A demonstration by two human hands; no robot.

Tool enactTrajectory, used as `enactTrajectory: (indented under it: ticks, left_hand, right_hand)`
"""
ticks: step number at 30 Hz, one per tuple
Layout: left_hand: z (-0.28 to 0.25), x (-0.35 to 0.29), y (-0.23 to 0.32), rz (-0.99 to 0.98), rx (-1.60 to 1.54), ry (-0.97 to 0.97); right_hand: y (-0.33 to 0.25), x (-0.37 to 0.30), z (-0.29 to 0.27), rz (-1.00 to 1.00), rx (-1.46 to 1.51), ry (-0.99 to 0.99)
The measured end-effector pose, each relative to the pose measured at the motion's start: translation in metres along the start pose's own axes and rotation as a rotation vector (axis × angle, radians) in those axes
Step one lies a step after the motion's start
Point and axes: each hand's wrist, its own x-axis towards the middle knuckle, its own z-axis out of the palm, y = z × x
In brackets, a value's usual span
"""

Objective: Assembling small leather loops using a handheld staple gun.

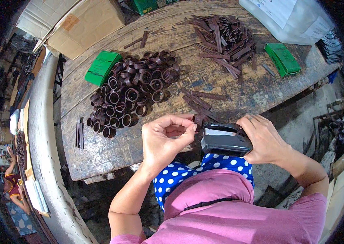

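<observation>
Evidently well under way, judging by two heaps on the worn wooden desk (pixel 168 32). Probably done: many dark brown rings (pixel 131 95), piled left of centre. Left to do, apparently: plenty of flat brown strips (pixel 225 44), heaped toward the far side, plus a few loose strips (pixel 198 101) just beyond the hands. Now busy at the near edge with a small brown piece (pixel 199 118) at the mouth of a black stapler (pixel 227 144); too hidden to tell whether stapled. Pinches that piece with the fingers of the left hand (pixel 166 134), tips drawn together; wraps the fingers of the right hand (pixel 261 132) round the stapler's back end. Around these, see a green box (pixel 102 69) right beside the rings, a green carton (pixel 282 59) farther right, a cardboard box (pixel 82 30) and a translucent plastic jug (pixel 287 20) at the back. Spot no real obstacle, only loose strips close to the stapler, perhaps easily nudged.
</observation>
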Motion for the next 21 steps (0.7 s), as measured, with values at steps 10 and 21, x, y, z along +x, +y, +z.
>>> enactTrajectory:
  ticks: [10,21]
  left_hand:
    - [0.0073,-0.0037,0.0031,0.116,0.142,-0.043]
    - [0.0079,0.0001,0.0075,0.161,0.189,-0.089]
  right_hand:
    - [-0.0002,-0.0013,0.0005,-0.038,-0.025,0.031]
    - [0.0029,-0.0033,0.0017,-0.043,-0.046,0.055]
